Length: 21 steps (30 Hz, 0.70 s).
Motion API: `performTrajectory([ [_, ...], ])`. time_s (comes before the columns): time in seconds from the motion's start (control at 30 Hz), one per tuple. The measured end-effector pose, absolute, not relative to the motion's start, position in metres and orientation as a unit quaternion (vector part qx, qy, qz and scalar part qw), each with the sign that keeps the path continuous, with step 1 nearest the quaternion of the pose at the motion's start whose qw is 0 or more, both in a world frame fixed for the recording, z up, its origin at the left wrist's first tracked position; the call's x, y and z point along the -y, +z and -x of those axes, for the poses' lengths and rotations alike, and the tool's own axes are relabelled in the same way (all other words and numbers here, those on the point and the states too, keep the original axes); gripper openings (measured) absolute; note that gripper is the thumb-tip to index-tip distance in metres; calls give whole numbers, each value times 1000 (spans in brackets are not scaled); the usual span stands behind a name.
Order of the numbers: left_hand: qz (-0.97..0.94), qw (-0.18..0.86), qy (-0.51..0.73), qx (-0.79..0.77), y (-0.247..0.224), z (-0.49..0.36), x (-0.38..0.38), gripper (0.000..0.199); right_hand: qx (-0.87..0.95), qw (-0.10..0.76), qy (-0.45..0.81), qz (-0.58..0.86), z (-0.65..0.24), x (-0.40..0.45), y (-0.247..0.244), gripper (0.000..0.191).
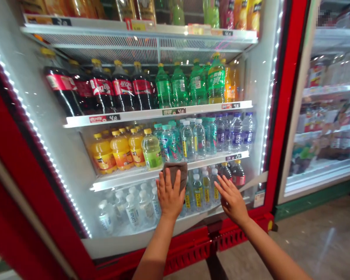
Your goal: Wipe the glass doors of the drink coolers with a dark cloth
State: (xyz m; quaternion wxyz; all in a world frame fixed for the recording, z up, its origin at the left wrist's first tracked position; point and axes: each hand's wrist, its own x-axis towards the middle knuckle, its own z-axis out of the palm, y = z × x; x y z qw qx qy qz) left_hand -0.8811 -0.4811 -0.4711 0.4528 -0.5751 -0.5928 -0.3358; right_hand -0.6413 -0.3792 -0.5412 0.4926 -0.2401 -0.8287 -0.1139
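Toward ten o'clock, cola (pixel 101 86) stands in a row, labels outward, presumably for easy reading. At six o'clock the cloth (pixel 173 170) lies under the left hand (pixel 170 199), its fingers spread wide and flat, likely to press evenly against the fridge (pixel 290 97). Near five o'clock the right hand (pixel 231 197), fingers slightly apart, holds nothing visible, perhaps for balance; whether it touches, I cannot tell.

You have a plain grey-brown cloth (pixel 174 167) at six o'clock, yellow-orange juice bottles (pixel 102 146) at nine, dark cola bottles (pixel 101 103) with red labels (pixel 124 86) and yellow caps (pixel 96 61) at ten, green bottles (pixel 163 83) at twelve, and a red fridge frame (pixel 288 97) at three.
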Motion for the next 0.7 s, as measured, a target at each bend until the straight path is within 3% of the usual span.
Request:
performTrajectory([
  [0.13, 654, 466, -297, 517, -431, 836, 436, 81, 835, 474, -114, 256, 642, 371, -550, 98],
  [0.3, 757, 482, -185, 401, -445, 849, 441, 62, 817, 486, -78, 301, 630, 359, -572, 102],
  [0.43, 749, 484, -182, 415, -442, 865, 451, 65, 793, 503, -50, 341, 618, 354, -579, 105],
  [0.57, 725, 476, -211, 451, -422, 816, 410, 73, 780, 490, -62, 384, 610, 347, -579, 106],
  [0.7, 791, 464, -160, 366, -432, 779, 382, 65, 781, 463, -78, 413, 603, 342, -589, 108],
])
